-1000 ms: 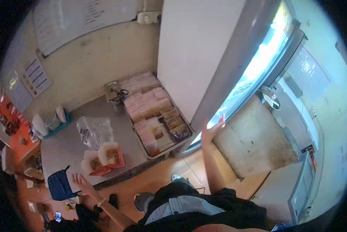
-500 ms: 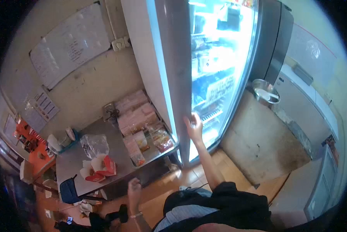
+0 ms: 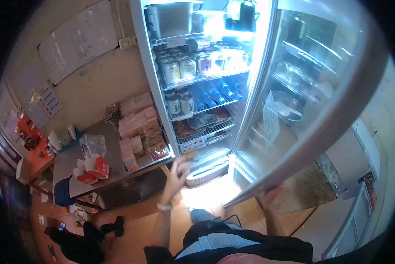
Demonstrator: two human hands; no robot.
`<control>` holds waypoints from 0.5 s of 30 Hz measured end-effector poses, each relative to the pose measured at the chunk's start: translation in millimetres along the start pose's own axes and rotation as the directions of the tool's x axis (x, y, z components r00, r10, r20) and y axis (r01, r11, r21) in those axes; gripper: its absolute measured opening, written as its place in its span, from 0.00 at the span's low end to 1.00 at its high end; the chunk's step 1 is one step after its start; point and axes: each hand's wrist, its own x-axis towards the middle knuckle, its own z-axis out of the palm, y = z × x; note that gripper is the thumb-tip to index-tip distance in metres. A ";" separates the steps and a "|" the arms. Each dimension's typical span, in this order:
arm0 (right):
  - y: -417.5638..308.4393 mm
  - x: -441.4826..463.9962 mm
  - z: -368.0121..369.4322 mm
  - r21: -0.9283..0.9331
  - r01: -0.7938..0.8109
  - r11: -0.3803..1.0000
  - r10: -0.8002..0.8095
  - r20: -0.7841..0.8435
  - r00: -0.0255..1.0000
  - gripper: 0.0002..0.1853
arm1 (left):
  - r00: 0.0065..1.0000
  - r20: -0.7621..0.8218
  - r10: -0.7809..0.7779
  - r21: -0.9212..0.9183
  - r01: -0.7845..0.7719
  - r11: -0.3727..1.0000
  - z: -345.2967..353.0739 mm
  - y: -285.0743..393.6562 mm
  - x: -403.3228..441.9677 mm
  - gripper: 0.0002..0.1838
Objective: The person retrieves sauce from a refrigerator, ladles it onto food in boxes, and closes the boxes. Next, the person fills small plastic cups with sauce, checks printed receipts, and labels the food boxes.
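A tall glass-door fridge stands wide open, its door [image 3: 338,127] swung out to the right. My right hand [image 3: 271,196] is at the lower edge of the door, on its outer side; its fingers are blurred and partly hidden. My left hand [image 3: 178,174] is raised before the bottom of the fridge, fingers loosely apart, holding nothing. Inside, drink cans [image 3: 180,70] fill a middle shelf, with more cans [image 3: 180,103] and blue-capped bottles [image 3: 217,94] below. Dark wrapped packs [image 3: 202,123] lie on a lower wire rack. A metal container [image 3: 169,20] sits near the top.
Left of the fridge, a metal table [image 3: 114,141] bears a tray of pink packets [image 3: 138,121], red-and-white cartons [image 3: 96,167] and a clear plastic bag [image 3: 93,146]. A person in dark clothes [image 3: 81,244] is low at the left. A metal bowl [image 3: 290,105] shows through the door glass.
The fridge door has swung open to the right, and my right hand has moved right and down with it. My left hand has risen toward the fridge and its fingers have loosened.
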 end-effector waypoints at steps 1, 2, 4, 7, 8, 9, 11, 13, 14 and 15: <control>19.0 29.2 -49.1 0.056 -0.019 0.998 0.027 -0.145 0.989 0.38 | 0.998 -0.040 0.055 0.016 -0.054 0.998 3.6 19.0 33.7 0.27; 11.4 30.7 -53.0 0.067 -0.021 0.998 0.031 -0.149 0.988 0.38 | 0.960 -0.025 0.278 0.243 -0.264 0.933 6.9 54.3 69.7 0.28; -32.3 37.0 -53.8 -0.028 0.001 1.000 -0.004 -0.117 0.993 0.40 | 0.834 -0.051 0.550 0.422 -0.481 0.769 16.3 105.4 148.2 0.30; -60.5 74.9 -66.4 -0.117 0.055 0.992 -0.063 -0.069 0.996 0.43 | 0.607 -0.158 0.779 0.648 -0.531 0.546 41.5 191.6 254.2 0.30; -62.7 87.5 -73.4 -0.139 0.063 0.988 -0.073 -0.066 0.995 0.43 | 0.563 -0.178 0.807 0.649 -0.549 0.526 47.1 212.5 292.5 0.32; -63.4 102.5 -72.4 -0.154 0.076 0.985 -0.087 -0.063 0.994 0.43 | 0.446 -0.150 0.882 0.719 -0.564 0.407 49.6 226.3 335.8 0.35; -65.3 133.8 -68.4 -0.187 0.095 0.978 -0.109 -0.066 0.992 0.42 | 0.512 -0.219 0.831 0.811 -0.378 0.447 59.4 252.1 391.2 0.37; -67.8 166.6 -62.1 -0.228 0.115 0.967 -0.133 -0.067 0.989 0.42 | 0.681 -0.231 0.695 0.794 -0.281 0.539 52.5 256.5 434.2 0.31; -69.8 182.0 -58.2 -0.250 0.126 0.960 -0.146 -0.063 0.987 0.42 | 0.744 -0.217 0.632 0.788 -0.248 0.563 44.1 250.6 456.6 0.29; -70.7 196.7 -53.8 -0.274 0.138 0.952 -0.158 -0.056 0.986 0.41 | 0.697 -0.258 0.669 0.789 -0.248 0.562 45.9 248.9 458.3 0.26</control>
